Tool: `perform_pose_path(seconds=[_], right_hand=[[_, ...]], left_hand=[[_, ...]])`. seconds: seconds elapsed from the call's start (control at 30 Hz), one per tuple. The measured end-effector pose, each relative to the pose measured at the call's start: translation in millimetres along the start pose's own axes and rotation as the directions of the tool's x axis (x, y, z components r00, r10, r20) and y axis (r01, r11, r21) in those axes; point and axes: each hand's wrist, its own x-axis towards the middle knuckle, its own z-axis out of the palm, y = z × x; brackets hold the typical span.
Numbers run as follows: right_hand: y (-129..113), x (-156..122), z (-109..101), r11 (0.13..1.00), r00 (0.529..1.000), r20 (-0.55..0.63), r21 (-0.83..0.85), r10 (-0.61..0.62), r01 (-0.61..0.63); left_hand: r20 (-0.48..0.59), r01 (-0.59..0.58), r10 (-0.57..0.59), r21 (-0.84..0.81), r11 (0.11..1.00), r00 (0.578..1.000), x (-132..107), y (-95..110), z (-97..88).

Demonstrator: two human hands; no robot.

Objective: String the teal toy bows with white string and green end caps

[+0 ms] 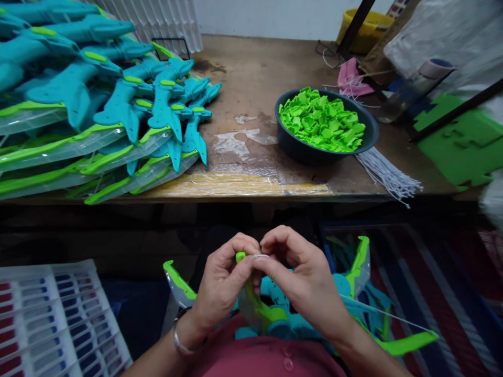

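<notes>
My left hand [222, 280] is closed around the bright green limb tip [240, 256] of a toy bow, just above my lap. Fingertip to fingertip with it, my right hand [302, 272] pinches a white string [261, 255] near that tip. The bow's curved green limb [271, 313] runs down below my hands. Teal and green toy bow parts [341, 284] lie across my lap, partly hidden by my hands. A taut string [387, 312] stretches to another green limb tip [416, 343] at the lower right.
Teal toy bows [153, 99] are piled at the table's left. A dark bowl [314, 155] holds many green plastic pieces [322, 120]. Beside it lies a bundle of white strings [387, 173]. A white plastic crate [55, 319] stands lower left, a green foam mat [459, 141] at right.
</notes>
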Motion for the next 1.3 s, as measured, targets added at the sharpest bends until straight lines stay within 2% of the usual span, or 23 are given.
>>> perform_pose_path(seconds=[0.1,0.2,0.3,0.4,0.47,0.53,0.63,0.73,0.8,0.87,0.97,1.03,1.1,1.3], right_hand=[[6.8,3.1,-0.2,0.958,0.976,0.141,0.209,0.167,-0.194],[13.4,5.9,-2.2,0.933,0.960,0.220,0.278,0.171,-0.230],[16.9,6.9,-3.8,0.978,0.985,0.160,0.186,0.060,-0.090],[15.5,4.5,-4.8,0.986,0.989,0.070,-0.098,-0.127,0.134],[13.5,1.7,-5.5,0.933,0.969,0.088,-0.261,-0.232,0.247],[12.3,-0.8,-6.1,0.878,0.945,0.117,-0.350,-0.305,0.327],[12.9,-1.8,-6.5,0.813,0.903,0.114,-0.400,-0.414,0.423],[14.0,-0.3,-6.3,0.748,0.848,0.168,-0.408,-0.502,0.524],[13.7,0.2,-6.0,0.727,0.838,0.193,-0.424,-0.510,0.540],[13.0,-0.6,-5.6,0.777,0.876,0.181,-0.408,-0.446,0.480],[12.2,-3.3,-4.8,0.890,0.949,0.118,-0.330,-0.291,0.314],[12.8,-4.7,-4.2,0.907,0.961,0.072,-0.319,-0.267,0.276],[14.3,-5.4,-3.2,0.877,0.944,0.063,-0.355,-0.324,0.325],[22.0,-6.8,1.0,0.723,0.859,0.135,-0.486,-0.493,0.492]], left_hand=[[0.055,0.019,-0.012,-0.130,0.991,0.998,1.3,-4.6,-2.6],[0.089,0.028,-0.010,-0.202,0.979,0.996,3.3,-7.3,-5.4],[0.084,0.056,-0.040,-0.198,0.979,0.996,5.1,-7.9,-6.9],[0.021,0.100,-0.098,-0.166,0.981,0.995,6.3,-7.7,-5.2],[-0.039,0.131,-0.138,-0.145,0.981,0.990,6.8,-7.4,-2.5],[-0.076,0.153,-0.165,-0.141,0.978,0.983,7.2,-7.3,0.0],[-0.054,0.170,-0.182,-0.171,0.970,0.982,7.1,-7.2,1.0],[-0.004,0.189,-0.193,-0.174,0.966,0.981,6.2,-6.3,-0.7],[-0.021,0.201,-0.207,-0.152,0.968,0.978,5.4,-4.9,-1.5],[-0.064,0.204,-0.214,-0.143,0.969,0.975,4.6,-3.7,-1.5],[-0.079,0.172,-0.187,-0.162,0.972,0.979,3.8,-3.8,-1.2],[-0.049,0.145,-0.156,-0.176,0.974,0.987,3.1,-4.9,-1.7],[-0.025,0.140,-0.147,-0.187,0.972,0.989,2.3,-6.0,-2.6],[-0.030,0.173,-0.184,-0.231,0.958,0.982,0.4,-4.6,-2.3]])
